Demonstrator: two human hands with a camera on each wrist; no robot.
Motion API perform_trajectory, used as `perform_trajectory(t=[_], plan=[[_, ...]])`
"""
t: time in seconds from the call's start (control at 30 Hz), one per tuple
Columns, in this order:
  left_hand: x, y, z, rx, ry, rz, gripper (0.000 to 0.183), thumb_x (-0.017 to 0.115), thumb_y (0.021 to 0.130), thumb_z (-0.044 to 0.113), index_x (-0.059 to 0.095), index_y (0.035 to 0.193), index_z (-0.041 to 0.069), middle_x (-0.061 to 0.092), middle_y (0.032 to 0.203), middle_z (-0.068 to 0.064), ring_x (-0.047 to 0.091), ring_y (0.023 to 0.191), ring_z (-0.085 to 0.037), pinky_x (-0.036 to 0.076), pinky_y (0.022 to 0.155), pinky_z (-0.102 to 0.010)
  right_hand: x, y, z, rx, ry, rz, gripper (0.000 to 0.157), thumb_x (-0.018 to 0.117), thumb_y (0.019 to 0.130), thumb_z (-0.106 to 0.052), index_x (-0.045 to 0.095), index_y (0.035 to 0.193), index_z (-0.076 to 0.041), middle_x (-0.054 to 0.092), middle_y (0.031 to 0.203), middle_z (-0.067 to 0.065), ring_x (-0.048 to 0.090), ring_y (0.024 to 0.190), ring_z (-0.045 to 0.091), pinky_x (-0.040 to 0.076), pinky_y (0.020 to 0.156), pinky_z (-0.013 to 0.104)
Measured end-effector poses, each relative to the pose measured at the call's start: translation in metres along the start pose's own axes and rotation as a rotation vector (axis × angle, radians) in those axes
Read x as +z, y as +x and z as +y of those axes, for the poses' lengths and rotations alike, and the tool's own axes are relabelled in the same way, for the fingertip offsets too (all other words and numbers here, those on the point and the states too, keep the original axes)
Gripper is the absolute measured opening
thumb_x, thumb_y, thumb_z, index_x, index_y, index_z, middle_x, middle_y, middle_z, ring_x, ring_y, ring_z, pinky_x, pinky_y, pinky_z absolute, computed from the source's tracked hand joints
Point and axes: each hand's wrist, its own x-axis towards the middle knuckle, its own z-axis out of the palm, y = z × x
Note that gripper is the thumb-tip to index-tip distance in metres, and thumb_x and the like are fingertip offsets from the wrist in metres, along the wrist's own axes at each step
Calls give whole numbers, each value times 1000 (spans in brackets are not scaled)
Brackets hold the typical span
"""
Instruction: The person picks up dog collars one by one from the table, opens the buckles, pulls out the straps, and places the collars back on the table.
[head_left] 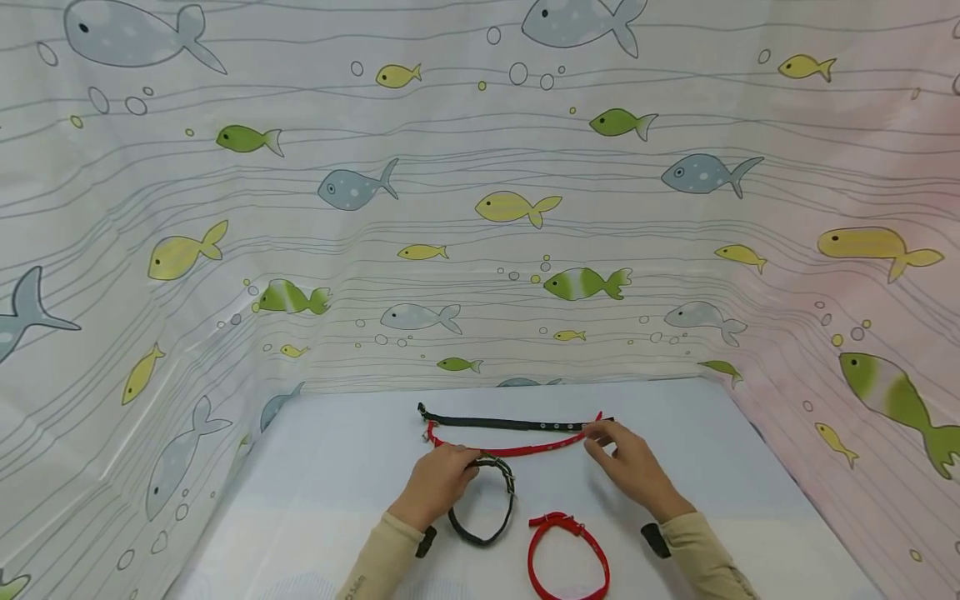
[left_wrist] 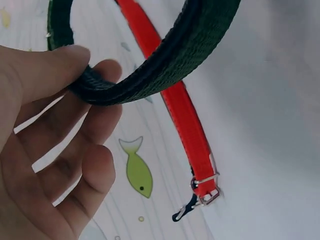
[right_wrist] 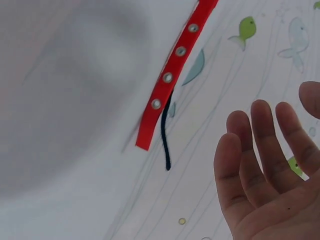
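With thumb and fingers, my left hand (head_left: 437,487) pinches the top of a dark collar (head_left: 483,542) that is buckled into a ring. In the left wrist view the dark band (left_wrist: 165,72) passes between thumb and index finger, crossing in front of a red collar (left_wrist: 187,120) with a metal buckle. My right hand (head_left: 633,467) hovers close to the eyelet end of the red collar (head_left: 517,452) that lies unbuckled. The right wrist view shows its fingers (right_wrist: 265,140) loosely extended and apart from the red strap (right_wrist: 167,77), holding nothing.
A second red collar (head_left: 532,558), closed into a ring, lies near the front of the white table (head_left: 315,467). Behind the unbuckled red collar stretches a long dark collar (head_left: 480,422) with eyelets. Fish-patterned sheeting (head_left: 465,275) walls the table at the back and sides.
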Motion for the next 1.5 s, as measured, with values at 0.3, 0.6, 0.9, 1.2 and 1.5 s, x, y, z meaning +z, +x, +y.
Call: perform_trajectory(t=[0.3, 0.6, 0.9, 1.2, 1.5], plan=[[-2, 4, 8, -58, -110, 114, 18, 79, 90, 19, 75, 107, 14, 71, 94, 5, 62, 80, -13, 51, 64, -28, 15, 0, -29, -75, 64, -135, 39, 65, 98, -45, 66, 127, -19, 69, 119, -1, 63, 106, 17, 53, 84, 40], [-3, 13, 28, -83, -215, 141, 26, 77, 92, 27, 73, 115, 17, 72, 103, 6, 65, 92, -12, 56, 77, -32, 28, 2, -49, -163, 112, -194, 40, 65, 97, -48, 67, 128, -22, 68, 118, -11, 63, 103, 13, 54, 81, 44], [-7, 20, 41, -50, -264, 144, 30, 77, 92, 29, 71, 118, 17, 72, 107, 6, 65, 94, -10, 57, 82, -29, 26, 5, -56, -242, 82, -90, 25, 70, 95, -42, 71, 116, -28, 66, 96, -22, 60, 84, 1, 52, 70, 29], [-9, 20, 49, -47, -341, 138, 40, 74, 94, 36, 66, 129, 17, 71, 104, 7, 62, 95, -10, 55, 79, -30, 23, 5, -59, -291, 85, -76, 21, 75, 94, -33, 70, 113, -28, 65, 94, -22, 60, 83, 1, 52, 68, 33], [-4, 23, 56, -3, -418, 119, 40, 67, 96, 46, 71, 125, 19, 70, 108, 11, 62, 99, -8, 56, 85, -30, 22, 4, -62, -284, 58, -122, 24, 75, 93, -37, 72, 113, -26, 68, 101, -19, 62, 87, 2, 53, 70, 34]])
